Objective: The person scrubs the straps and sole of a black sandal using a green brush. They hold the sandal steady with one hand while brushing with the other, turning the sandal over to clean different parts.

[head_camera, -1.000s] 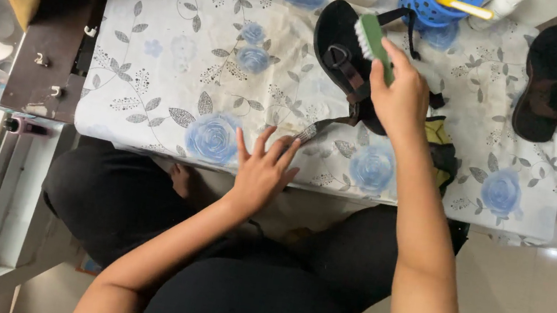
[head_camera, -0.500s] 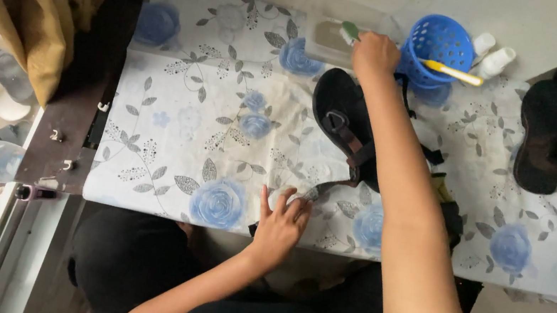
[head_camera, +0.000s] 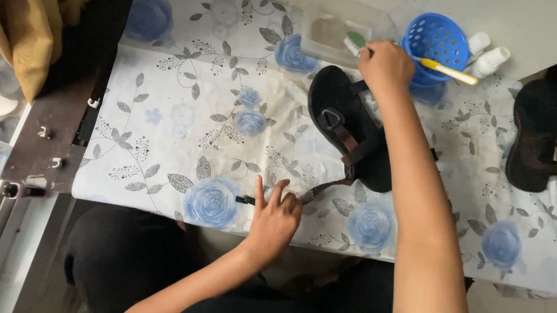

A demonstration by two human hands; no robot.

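Head view: right hand (head_camera: 385, 66) gripping green brush (head_camera: 354, 42).

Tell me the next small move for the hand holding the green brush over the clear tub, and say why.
Probably dip the bristles of the green-handled brush into the clear plastic tub, then bring it to the black strapped sandal. The right hand holds the brush at the tub's edge, while the left hand rests flat on the floral cloth by the sandal's loose strap end.

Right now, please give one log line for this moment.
right hand: brush at clear tub | left hand: on strap | sandal: on cloth
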